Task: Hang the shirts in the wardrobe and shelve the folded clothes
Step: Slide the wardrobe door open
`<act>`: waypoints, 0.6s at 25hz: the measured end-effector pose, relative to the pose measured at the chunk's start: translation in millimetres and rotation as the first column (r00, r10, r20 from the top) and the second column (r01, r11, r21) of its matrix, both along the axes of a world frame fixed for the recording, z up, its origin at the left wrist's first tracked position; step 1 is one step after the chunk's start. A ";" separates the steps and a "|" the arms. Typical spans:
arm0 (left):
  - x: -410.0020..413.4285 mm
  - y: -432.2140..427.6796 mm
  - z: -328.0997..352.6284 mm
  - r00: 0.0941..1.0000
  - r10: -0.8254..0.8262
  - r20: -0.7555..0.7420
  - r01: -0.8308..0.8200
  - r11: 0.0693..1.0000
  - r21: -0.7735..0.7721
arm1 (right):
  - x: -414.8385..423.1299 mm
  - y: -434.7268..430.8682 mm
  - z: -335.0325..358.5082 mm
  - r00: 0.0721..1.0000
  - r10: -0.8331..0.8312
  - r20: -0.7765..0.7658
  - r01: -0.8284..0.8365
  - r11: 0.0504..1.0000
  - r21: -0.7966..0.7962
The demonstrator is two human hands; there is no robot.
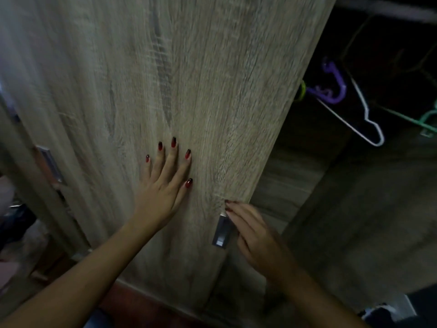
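Across the middle of the frame we've got one wardrobe door (146,91), our left hand (163,185) pressed flat on it, fingers spread, holding nothing. Lower centre, our right hand (253,230) curls its fingertips against the door's edge beside one metal handle (222,232); how firm that hold is, we cannot tell. Upper right, inside the dark wardrobe (354,209), we count three empty hangers: purple (335,84), white (369,119), green (425,121).
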State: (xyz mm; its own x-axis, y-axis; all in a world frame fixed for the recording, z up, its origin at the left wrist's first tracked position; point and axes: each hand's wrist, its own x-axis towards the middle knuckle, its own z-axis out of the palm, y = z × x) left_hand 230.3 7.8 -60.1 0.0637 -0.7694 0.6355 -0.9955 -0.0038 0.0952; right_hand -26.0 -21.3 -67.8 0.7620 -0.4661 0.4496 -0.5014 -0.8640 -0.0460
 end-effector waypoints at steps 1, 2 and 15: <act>10.4 2.2 0.7 0.999 0.019 -0.027 -0.019 1.000 0.011 | 9.7 -2.9 7.4 0.998 0.023 -0.054 -0.028 0.995 -0.094; 21.0 4.2 0.8 0.998 0.037 -0.047 -0.036 0.999 0.017 | 19.4 -6.7 13.3 0.994 0.025 -0.105 -0.041 0.987 -0.156; 35.0 4.8 -24.6 0.963 0.127 -0.239 -0.087 0.981 0.173 | 101.3 -69.9 93.2 0.964 0.042 -0.261 -0.193 0.790 -0.582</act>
State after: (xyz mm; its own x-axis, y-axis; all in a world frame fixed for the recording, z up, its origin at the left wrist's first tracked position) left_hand 265.3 12.5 -84.7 0.2911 -0.8393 0.4592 -0.9335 -0.1442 0.3282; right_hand 75.3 -91.3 25.4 0.9062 -0.0610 0.4184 -0.3255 -0.7321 0.5984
